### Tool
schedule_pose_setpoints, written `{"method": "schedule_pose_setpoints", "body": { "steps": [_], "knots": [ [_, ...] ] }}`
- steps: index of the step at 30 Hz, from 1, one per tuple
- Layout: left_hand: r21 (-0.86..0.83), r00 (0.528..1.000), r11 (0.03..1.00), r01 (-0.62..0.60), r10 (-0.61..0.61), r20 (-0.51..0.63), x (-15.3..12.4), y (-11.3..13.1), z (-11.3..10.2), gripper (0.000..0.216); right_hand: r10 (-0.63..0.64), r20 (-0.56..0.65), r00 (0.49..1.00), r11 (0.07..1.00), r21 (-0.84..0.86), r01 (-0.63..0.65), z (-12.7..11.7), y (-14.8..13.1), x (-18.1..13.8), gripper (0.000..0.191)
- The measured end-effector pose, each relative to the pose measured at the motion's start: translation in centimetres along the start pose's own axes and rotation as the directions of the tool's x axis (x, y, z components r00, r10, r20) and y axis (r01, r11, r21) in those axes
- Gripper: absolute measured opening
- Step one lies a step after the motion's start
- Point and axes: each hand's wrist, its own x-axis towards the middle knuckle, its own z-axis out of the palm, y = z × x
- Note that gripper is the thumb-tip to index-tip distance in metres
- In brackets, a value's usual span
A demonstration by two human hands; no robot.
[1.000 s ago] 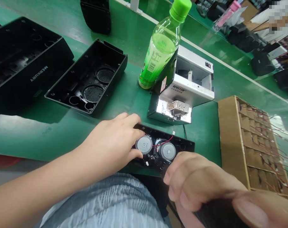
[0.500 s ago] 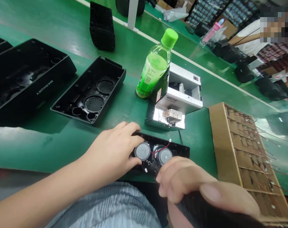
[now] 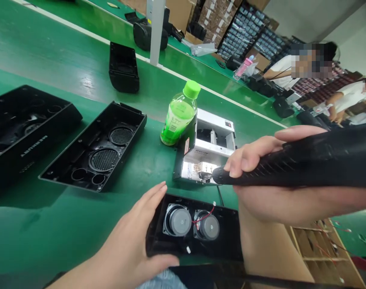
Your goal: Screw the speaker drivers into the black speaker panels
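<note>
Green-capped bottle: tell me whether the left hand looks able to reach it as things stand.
Probably yes: the left hand looks spread open, and green tabletop lies between it and the bottle; the silver machine stands to one side.

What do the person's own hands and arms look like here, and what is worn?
The left hand and right hand are both bare: no gloves, rings, watch or bracelet show. No sleeve covers the visible forearms. Light blue, crinkled fabric shows at the bottom edge of the view.

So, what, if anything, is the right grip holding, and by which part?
The right grip holds a black screwdriver-like tool around its thick barrel.
</note>
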Motion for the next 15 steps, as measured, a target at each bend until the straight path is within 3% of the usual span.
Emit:
{"method": "schedule_pose_setpoints", "body": {
  "steps": [4, 9, 11, 15],
  "knots": [
    [-0.017, 1.000, 1.000, -0.015, 0.015, -0.010, -0.1, -0.6, 0.9, 0.135, 0.050, 0.008, 0.999, 0.998, 0.033, -0.051, -0.5, 0.2, -0.1, 0.060],
    [-0.008, 0.998, 0.998, -0.065, 0.065, -0.027, -0.1, -1.4, 0.9, 0.136, -0.020, 0.062, 0.998, 0.997, 0.069, 0.016, -1.9, 0.6, -0.4, 0.057],
    [-0.001, 0.997, 0.997, -0.075, 0.075, -0.022, 0.0, -1.6, 1.0, 0.135, 0.023, 0.075, 0.997, 0.998, 0.051, -0.027, -2.1, 0.6, -0.4, 0.055],
    [0.006, 0.998, 0.998, -0.070, 0.070, -0.003, -0.1, -1.5, 1.1, 0.134, 0.061, 0.192, 0.979, 0.995, 0.061, -0.074, -3.4, 0.4, 0.4, 0.060]
  ]
}}
